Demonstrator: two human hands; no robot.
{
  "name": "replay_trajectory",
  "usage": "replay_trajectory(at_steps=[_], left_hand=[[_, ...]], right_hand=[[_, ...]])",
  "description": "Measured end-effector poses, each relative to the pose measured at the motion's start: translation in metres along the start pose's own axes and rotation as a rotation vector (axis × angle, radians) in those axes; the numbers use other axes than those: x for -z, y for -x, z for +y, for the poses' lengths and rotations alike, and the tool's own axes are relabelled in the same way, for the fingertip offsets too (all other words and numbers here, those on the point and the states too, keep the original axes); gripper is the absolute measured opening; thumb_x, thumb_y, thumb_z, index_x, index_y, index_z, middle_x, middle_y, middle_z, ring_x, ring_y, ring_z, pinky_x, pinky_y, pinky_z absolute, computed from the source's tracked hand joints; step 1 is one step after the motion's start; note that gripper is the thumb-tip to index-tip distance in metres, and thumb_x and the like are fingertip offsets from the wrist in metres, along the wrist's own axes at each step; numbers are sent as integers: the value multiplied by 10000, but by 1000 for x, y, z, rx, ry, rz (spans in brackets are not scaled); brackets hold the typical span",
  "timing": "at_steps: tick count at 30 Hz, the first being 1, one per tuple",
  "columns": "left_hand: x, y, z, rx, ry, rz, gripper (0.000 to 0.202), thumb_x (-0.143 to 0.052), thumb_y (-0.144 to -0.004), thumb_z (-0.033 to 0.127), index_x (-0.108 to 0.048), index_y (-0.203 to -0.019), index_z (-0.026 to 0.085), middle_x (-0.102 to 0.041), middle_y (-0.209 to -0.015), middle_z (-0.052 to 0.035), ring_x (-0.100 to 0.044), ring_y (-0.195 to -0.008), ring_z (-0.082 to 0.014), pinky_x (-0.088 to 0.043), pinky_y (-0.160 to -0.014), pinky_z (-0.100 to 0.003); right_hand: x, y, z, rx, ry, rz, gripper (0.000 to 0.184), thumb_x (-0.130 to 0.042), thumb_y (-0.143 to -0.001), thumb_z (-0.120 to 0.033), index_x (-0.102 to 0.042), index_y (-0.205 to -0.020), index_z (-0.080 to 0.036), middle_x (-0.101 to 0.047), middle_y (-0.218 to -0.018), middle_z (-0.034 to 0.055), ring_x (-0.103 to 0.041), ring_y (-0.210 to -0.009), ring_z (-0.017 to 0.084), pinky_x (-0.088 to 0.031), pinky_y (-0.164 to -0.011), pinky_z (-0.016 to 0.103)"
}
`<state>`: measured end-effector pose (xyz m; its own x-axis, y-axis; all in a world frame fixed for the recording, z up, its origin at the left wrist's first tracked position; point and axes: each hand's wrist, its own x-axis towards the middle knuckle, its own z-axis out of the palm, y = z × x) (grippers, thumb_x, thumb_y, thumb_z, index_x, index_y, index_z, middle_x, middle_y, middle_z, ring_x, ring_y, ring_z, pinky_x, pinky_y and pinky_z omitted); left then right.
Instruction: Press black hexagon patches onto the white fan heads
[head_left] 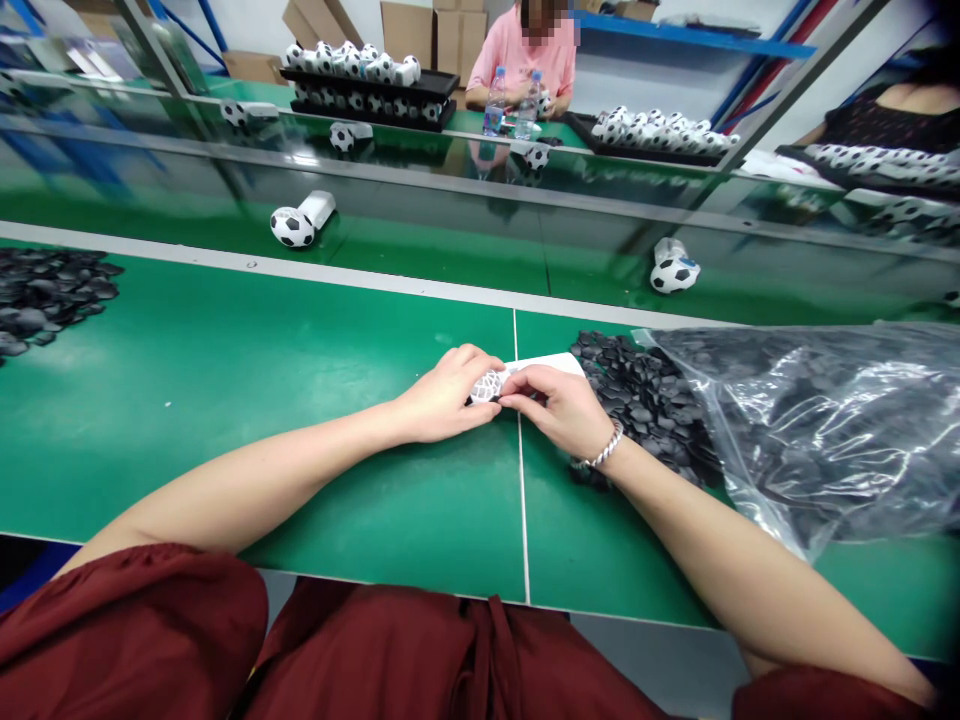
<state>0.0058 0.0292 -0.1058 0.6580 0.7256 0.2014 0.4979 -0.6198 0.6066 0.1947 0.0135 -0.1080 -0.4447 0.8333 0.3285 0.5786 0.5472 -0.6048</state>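
White-latticed ball [487, 386]: one, between left and right fingers, over the table [337, 520].
Left fingers [469, 360]: curled around its left side, holding it.
Right fingers [531, 378]: tips nearly together at its right edge; anything pinched, cannot tell.
Black-piece piles [645, 400]: two.
Clear bag [862, 430]: one.
Bottles [495, 105]: two.

One head-worn camera, looking forward and down. The wearer's red clothing [405, 650] lies nearest, along the bottom edge. Left hand [448, 394] and right hand [568, 408] show at close range, centre frame. The bench [225, 380] crosses mid-frame; a co-worker [499, 60] appears farther off, upper centre.
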Motion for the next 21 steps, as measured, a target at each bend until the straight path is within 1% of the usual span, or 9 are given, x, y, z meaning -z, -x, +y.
replay_trajectory(at_steps=[10,14,18,21], left_hand=[[-3,-1,1,-2,-26,29,328,-520,-772,265,-488,-1079,153,-491,-1066,-91,-440,-1028,-222,-369,-927,-369],[-3,-1,-1,0,-2,42,340,-539,-751,286,-498,-1069,171,-498,-1047,-82,-447,-1026,-223,-375,-925,-377],[-5,-1,-3,0,22,31,427,-606,-683,306,-497,-1079,189,-488,-1064,-77,-445,-1038,-236,-388,-919,-387],[-7,0,-5,13,21,34,504,-628,-640,279,-480,-1114,191,-469,-1103,-83,-435,-1057,-248,-394,-916,-394]], right_hand=[[-1,-2,2,1,80,-7,43,-586,-776,-208,-587,-741,-183,-618,-713,3,-548,-644,121,-422,-611,242],[-2,-1,3,-3,57,-16,62,-581,-781,-235,-588,-748,-183,-621,-713,7,-552,-641,127,-427,-599,248],[-2,0,7,-4,34,-44,86,-562,-795,-265,-593,-765,-191,-632,-735,13,-569,-658,139,-451,-620,268],[-2,0,10,8,32,-60,79,-558,-797,-265,-590,-764,-200,-631,-737,9,-570,-654,139,-455,-607,269]])
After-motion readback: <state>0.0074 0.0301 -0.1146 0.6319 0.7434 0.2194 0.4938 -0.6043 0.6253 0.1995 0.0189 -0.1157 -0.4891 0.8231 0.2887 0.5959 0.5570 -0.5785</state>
